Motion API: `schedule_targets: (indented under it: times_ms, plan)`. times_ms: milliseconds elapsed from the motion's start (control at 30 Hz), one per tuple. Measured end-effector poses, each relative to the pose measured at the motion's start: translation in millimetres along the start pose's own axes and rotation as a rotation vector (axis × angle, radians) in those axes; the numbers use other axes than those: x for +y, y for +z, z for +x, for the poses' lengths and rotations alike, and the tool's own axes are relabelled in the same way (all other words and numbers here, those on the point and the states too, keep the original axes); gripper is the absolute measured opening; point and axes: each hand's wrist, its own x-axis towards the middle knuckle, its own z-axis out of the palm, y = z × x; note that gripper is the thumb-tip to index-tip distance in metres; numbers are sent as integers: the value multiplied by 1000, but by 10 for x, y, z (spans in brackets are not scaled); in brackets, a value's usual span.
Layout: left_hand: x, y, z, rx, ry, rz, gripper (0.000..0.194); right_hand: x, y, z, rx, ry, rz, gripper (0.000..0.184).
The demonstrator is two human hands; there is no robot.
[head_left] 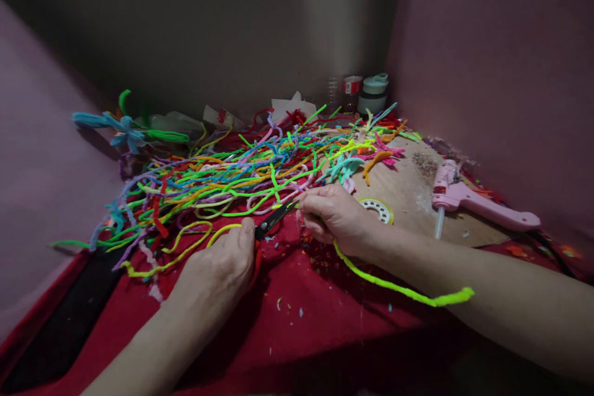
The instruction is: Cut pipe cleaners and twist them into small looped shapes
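My left hand (pixel 227 260) is closed round a pair of scissors (pixel 273 221), whose dark blades point up and to the right. A bit of red handle shows below the fingers. My right hand (pixel 336 216) pinches a neon yellow-green pipe cleaner (pixel 399 291); its long end hangs under the wrist and runs right beneath the forearm. The blade tips reach the right fingertips, and I cannot tell whether they are parted. Just beyond both hands lies a big tangle of coloured pipe cleaners (pixel 241 173).
A pink glue gun (pixel 482 201) with a glue stick rests on a wooden board (pixel 413 192) at the right. Near my right wrist is a roll of tape (pixel 378 210). A lidded cup (pixel 372 96) stands at the back. Small fuzz scraps dot the red cloth (pixel 297 328).
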Motion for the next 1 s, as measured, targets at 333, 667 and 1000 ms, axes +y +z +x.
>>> schedule_targets:
  times_ms: [333, 667, 1000]
  plan:
    - [-48, -44, 42, 9, -187, -350, 46, -11, 13, -6, -19, 19, 77, 26]
    - [-69, -457, 278, 210, -645, -1749, 35, -12, 51, -7, -33, 46, 122, 17]
    - [8, -459, 429, 286, -629, -1815, 28, -16, 72, -31, -29, 46, 86, 25]
